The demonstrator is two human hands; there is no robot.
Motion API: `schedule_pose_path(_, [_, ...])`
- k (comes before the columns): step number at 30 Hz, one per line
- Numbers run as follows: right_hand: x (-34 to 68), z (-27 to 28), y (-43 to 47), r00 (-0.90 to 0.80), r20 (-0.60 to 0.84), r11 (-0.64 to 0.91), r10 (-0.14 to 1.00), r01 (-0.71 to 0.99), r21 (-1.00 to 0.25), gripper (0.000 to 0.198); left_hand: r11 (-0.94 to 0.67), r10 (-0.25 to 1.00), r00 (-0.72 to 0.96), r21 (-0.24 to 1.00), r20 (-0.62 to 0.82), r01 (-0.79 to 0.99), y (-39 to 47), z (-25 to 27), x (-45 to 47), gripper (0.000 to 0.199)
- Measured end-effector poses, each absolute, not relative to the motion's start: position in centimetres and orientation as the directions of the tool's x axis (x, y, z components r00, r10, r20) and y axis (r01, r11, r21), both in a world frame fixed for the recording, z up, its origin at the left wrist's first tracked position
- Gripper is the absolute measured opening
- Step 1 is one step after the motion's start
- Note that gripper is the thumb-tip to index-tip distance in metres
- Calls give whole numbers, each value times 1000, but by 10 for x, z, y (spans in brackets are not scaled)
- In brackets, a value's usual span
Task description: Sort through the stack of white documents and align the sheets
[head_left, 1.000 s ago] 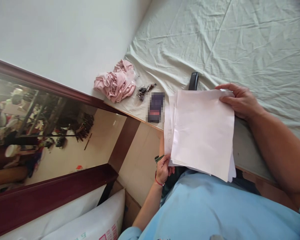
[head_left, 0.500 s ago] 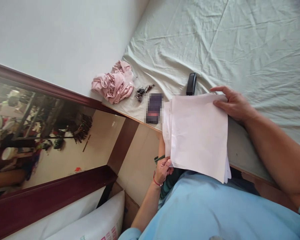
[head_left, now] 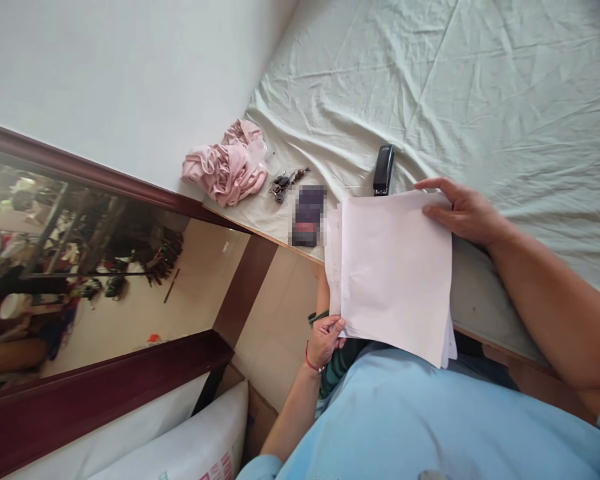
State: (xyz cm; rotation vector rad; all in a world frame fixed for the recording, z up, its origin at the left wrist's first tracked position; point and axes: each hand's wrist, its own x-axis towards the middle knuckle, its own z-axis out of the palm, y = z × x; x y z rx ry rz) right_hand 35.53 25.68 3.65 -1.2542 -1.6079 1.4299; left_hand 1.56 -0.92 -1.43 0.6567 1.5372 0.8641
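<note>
A loose stack of white paper sheets (head_left: 395,273) hangs partly over the near edge of the cloth-covered surface, above my lap. My left hand (head_left: 327,335) pinches its lower left corner between thumb and fingers. At the upper right corner, my right hand (head_left: 463,210) grips the stack, with the thumb on top and the index finger stretched along the far edge. The sheets are unevenly lined up, and some stick out at the left and at the lower right. Just beyond the far edge of the paper lies a black stapler (head_left: 383,169).
A blurred-out dark phone-like object (head_left: 309,217) lies left of the paper. Keys (head_left: 281,185) and a crumpled pink cloth (head_left: 227,163) are further left on the pale green sheet (head_left: 460,87). Lower left, a white sack (head_left: 190,440) stands by a dark red frame (head_left: 130,363).
The stack has shifted slightly left and toward me with my right hand, showing more of the stapler. My left hand keeps its hold on the corner.
</note>
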Motion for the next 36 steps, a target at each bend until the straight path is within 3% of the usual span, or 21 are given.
schedule_pose_path(8, [350, 41, 257, -217, 47, 129, 975, 378, -917, 46, 603, 762, -211, 790, -612, -113, -6, -11, 15, 66])
schedule_pose_path(15, [355, 40, 260, -248, -95, 29, 964, 454, -890, 31, 571, 755, -235, 790, -613, -223, -7, -17, 15, 74])
schedule_pose_path(19, [355, 43, 258, -232, -85, 17, 969, 409, -912, 34, 545, 753, -260, 794, -604, -269, -8, -21, 15, 74])
schedule_pose_path(27, [357, 45, 258, -149, -107, -51, 983, 339, -939, 20, 493, 801, -216, 820, -558, -291, -10, -20, 17, 65])
schedule_pose_path(32, [362, 44, 261, -89, -66, -30, 994, 356, -934, 26, 482, 821, -198, 835, -536, -264, -11, -19, 15, 65])
schedule_pose_path(36, [363, 44, 261, -165, -81, -1, 983, 433, -902, 30, 496, 817, -199, 836, -541, -235, -10, -21, 14, 65])
